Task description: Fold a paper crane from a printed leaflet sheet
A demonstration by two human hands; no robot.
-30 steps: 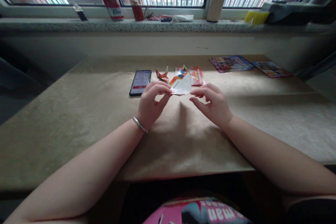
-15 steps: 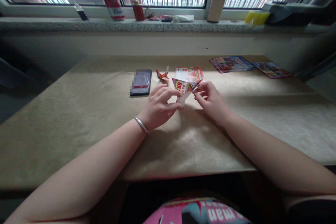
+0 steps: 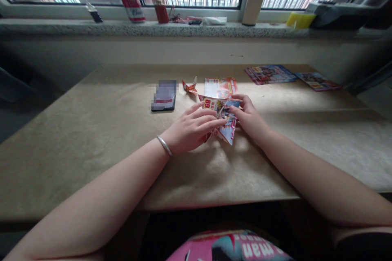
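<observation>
A printed, partly folded sheet of paper [image 3: 228, 133] lies in front of me, its creased lower flaps standing a little off the table. My left hand [image 3: 192, 126] rests across the sheet with fingers stretched out over its middle. At the right edge, my right hand [image 3: 249, 116] has the paper between thumb and fingers. A small folded paper figure [image 3: 190, 88] stands just beyond my left hand. Behind the sheet is a flat printed leaflet [image 3: 220, 86], partly overlapped by it.
A phone [image 3: 163, 98] lies left of the paper figure. Printed leaflets [image 3: 271, 74] are stacked at the back right. On the stone windowsill [image 3: 122, 29] stand a red can [image 3: 132, 7], a red lighter-like item [image 3: 161, 12] and a yellow object [image 3: 300, 20].
The paper has gone from a compact pointed shape to a wider, opened-out one, lower towards me. My left hand has shifted from pinching its edge to lying flat over it.
</observation>
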